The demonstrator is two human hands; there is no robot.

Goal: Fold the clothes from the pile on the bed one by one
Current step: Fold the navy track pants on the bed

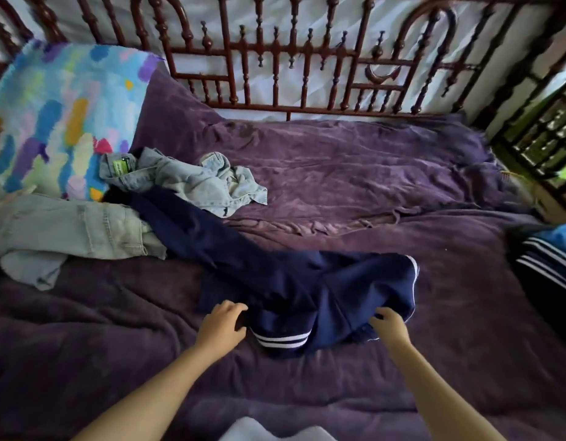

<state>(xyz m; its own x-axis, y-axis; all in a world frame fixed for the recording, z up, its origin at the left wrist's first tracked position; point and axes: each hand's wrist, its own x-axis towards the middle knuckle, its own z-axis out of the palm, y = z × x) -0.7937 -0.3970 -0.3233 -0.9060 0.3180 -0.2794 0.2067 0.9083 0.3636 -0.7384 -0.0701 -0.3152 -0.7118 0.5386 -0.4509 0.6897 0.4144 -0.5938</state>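
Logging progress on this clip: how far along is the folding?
Done: perhaps the striped garment at the right edge, set apart; whether it is folded is unclear. In hand: the navy pants, gripped by the left hand and right hand, lying unfolded. To do: the jeans and a crumpled denim piece by the pillow.

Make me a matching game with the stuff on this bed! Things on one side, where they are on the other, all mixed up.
Things:
1 navy pants
2 jeans with green tag
3 rainbow pillow
4 bed rail

Places:
A leaning up at the far left
B gripped by the left hand and the right hand
C standing along the back, dark red
D crumpled beside the pillow

Pairs: 1-B, 2-D, 3-A, 4-C
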